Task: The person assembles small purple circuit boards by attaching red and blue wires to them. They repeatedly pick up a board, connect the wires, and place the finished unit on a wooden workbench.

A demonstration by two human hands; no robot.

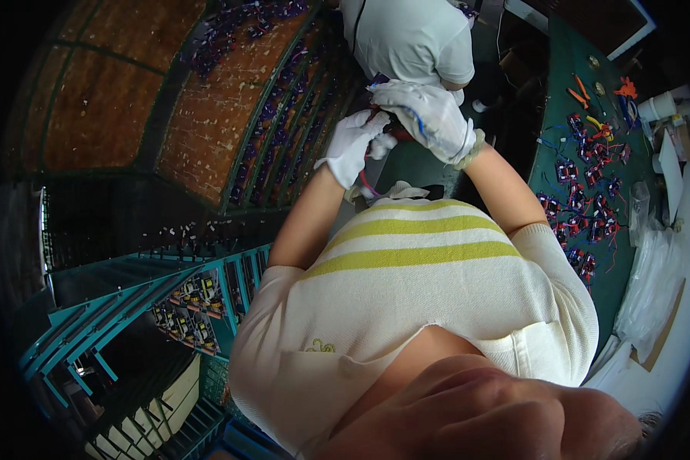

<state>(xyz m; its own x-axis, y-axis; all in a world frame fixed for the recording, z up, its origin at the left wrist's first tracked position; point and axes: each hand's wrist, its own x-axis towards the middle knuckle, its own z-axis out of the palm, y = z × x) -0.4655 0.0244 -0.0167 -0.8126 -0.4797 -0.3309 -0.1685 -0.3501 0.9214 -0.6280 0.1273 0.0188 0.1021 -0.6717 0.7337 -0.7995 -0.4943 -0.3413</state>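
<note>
My two hands, in white gloves, meet in front of my chest. The left hand has its fingers bent inward around the near side of a small dark part with wires. From the other side my right hand curls over the same part, its glove back showing a blue streak. Most of the part is hidden by the gloves, so its exact kind does not show. A pinkish-red wire hangs below the left glove.
On the right, a green bench bears several small wired assemblies, orange-handled pliers, a white cup and clear plastic bags. Brown boards and racks stand left, a teal frame lower left. Another person is just ahead.
</note>
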